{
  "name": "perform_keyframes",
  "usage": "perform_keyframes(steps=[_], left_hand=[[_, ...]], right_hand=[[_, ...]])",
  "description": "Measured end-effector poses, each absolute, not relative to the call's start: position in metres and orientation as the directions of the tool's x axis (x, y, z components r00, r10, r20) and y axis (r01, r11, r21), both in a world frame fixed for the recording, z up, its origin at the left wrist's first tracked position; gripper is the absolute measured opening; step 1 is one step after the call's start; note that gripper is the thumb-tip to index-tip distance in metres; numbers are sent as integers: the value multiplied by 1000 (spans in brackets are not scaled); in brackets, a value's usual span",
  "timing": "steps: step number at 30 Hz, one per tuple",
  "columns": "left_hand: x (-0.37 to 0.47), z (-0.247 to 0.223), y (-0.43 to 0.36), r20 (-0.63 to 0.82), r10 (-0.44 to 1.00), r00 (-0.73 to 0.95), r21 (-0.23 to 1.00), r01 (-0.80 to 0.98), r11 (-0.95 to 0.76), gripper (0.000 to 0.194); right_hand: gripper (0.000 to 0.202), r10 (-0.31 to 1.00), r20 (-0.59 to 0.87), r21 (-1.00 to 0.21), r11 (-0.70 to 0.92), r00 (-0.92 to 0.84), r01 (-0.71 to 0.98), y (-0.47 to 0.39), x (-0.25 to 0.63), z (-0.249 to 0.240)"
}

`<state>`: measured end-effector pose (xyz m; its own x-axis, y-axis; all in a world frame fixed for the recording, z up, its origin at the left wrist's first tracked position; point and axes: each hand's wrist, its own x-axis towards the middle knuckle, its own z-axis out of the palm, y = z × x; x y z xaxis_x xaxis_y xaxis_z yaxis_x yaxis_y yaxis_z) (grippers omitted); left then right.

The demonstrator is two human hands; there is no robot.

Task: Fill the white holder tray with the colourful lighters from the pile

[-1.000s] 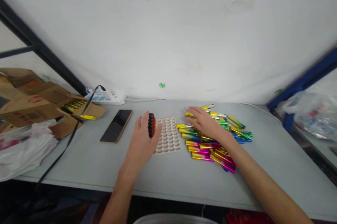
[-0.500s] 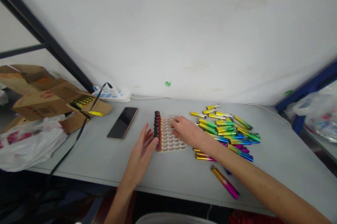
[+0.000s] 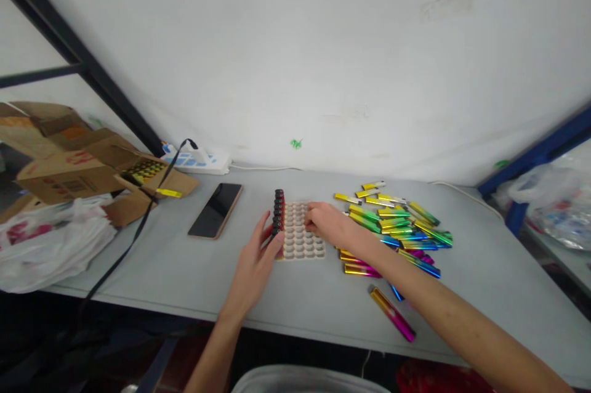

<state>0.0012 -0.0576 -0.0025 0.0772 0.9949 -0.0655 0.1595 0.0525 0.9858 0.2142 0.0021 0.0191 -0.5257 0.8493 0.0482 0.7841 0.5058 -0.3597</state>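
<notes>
1. Head view, centre: black-topped tubes (image 3: 278,211) are stood along the left side of the white tray (image 3: 302,250), their near end flanked by the left hand (image 3: 255,256), fingers parted.
2. Over the tray, the right hand (image 3: 329,223) is held with bunched fingers; any grip cannot be told.
3. At right, shiny tubes (image 3: 393,213) are strewn across the counter (image 3: 489,294).

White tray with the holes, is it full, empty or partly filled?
Partly filled: black-topped pieces stand along the left edge of the tray, while many other holes show bare.
</notes>
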Motion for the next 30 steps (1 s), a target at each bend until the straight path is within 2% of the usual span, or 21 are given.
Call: perform_keyframes(steps=[10,18,21,23,26,28,30], left_hand=[[-10,9,-21,-107,990,95,977,192,88,90],[-18,7,-10,-101,985,141,980,184,74,89],[-17,5,-11,-79,981,177,980,193,44,88],[-18,2,-12,-62,980,188,977,211,22,88],[-21,-3,-14,-29,982,186,969,245,-18,88],[-24,-7,-16,-10,984,180,963,267,-39,90],[-27,-9,-17,-6,984,178,962,271,-43,93]], right_hand=[[29,904,-29,-221,410,-426,885,-6,196,12],[28,927,-65,-251,343,-369,905,-11,188,16],[20,924,-52,-312,346,-379,885,-11,192,24],[17,938,61,-384,338,-342,859,-18,203,33],[20,951,255,-502,284,-174,817,-52,234,47],[18,959,256,-547,246,-120,800,-92,259,49],[18,972,206,-515,207,-114,832,-139,282,39]])
